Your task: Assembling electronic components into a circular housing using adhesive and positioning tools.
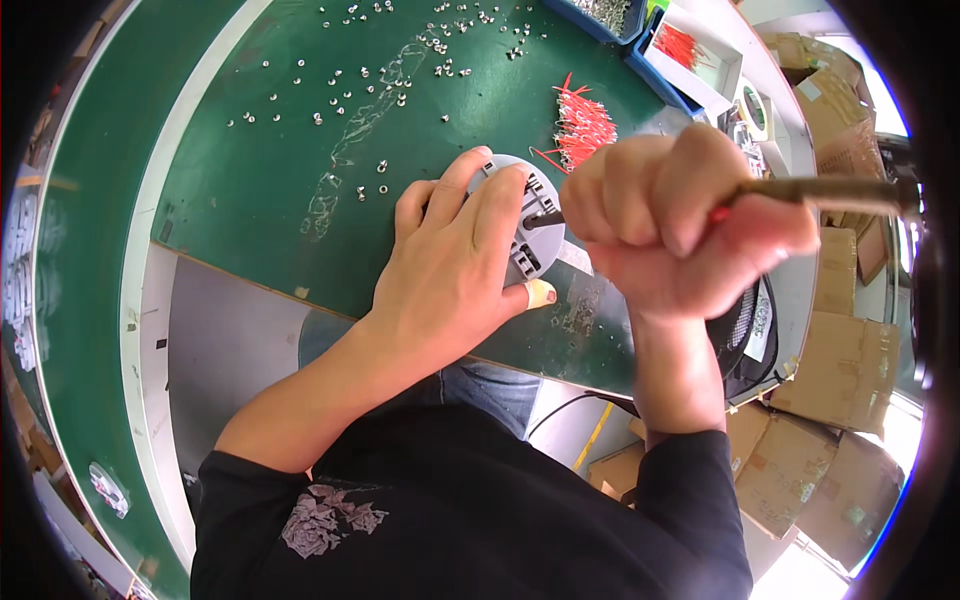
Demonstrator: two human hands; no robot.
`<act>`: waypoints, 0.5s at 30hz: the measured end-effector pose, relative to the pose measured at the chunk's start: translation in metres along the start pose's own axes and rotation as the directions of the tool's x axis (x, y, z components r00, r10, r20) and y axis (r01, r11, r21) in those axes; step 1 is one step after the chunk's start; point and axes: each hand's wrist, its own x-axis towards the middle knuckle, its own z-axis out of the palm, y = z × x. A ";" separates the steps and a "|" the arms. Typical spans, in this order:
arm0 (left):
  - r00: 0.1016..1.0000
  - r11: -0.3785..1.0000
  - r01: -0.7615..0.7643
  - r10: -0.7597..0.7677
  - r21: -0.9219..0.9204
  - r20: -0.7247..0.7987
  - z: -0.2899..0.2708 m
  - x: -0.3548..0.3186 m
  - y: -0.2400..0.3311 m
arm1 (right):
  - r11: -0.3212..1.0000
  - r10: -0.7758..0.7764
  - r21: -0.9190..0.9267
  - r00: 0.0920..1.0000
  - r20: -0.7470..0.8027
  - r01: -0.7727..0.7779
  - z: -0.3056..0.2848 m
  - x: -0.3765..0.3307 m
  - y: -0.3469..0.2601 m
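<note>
My left hand (455,265) lies flat over a round grey plastic part (535,215) on the green table (250,180), fingers spread across its top; a bandage wraps the thumb tip. My right hand (680,225) is fisted around a tool with a brown handle (830,192). The tool's dark tip (545,218) touches the grey part between its slots. A bundle of short red wires (583,122) lies just beyond the part.
Several small metal nuts (340,90) are scattered over the far table. Blue bins (690,55) with parts stand at the back right. Cardboard boxes (800,470) pile up on the floor to the right. A black fan (745,340) sits by the table edge.
</note>
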 end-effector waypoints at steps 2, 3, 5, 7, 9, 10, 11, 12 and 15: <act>0.999 1.000 -0.010 0.011 0.022 -0.041 0.003 0.003 -0.002 | 0.994 -0.032 -0.110 0.996 -0.086 0.022 0.012 0.004 0.004; 0.998 0.999 -0.015 0.016 0.031 -0.052 0.004 0.001 -0.002 | 0.976 -0.070 -0.214 0.980 -0.188 0.029 0.022 0.003 0.007; 0.999 0.999 -0.011 0.013 0.032 -0.053 0.005 -0.001 -0.001 | 0.949 -0.120 -0.315 0.951 -0.284 0.025 0.035 0.002 0.014; 0.999 0.999 -0.010 0.012 0.030 -0.045 0.006 -0.001 -0.002 | 0.927 -0.202 -0.373 0.900 -0.385 0.048 0.038 0.006 0.022; 0.999 1.000 -0.014 0.015 0.020 -0.040 0.005 -0.001 -0.002 | 0.914 -0.243 -0.403 0.865 -0.439 0.051 0.034 0.007 0.024; 0.999 1.000 -0.014 0.015 0.010 -0.037 0.006 -0.001 -0.002 | 0.936 -0.190 -0.349 0.886 -0.424 0.033 0.028 0.006 0.022; 0.999 1.000 -0.015 0.015 0.002 -0.036 0.005 -0.001 -0.002 | 0.956 -0.139 -0.294 0.905 -0.403 0.015 0.021 0.006 0.019; 0.999 1.000 -0.019 0.019 -0.002 -0.031 0.006 -0.001 -0.001 | 0.971 -0.088 -0.240 0.921 -0.380 -0.006 0.019 0.006 0.017; 0.998 0.999 0.015 -0.013 0.029 -0.059 0.011 0.000 0.002 | 0.959 -0.151 -0.285 0.844 -0.515 -0.002 0.022 0.004 0.019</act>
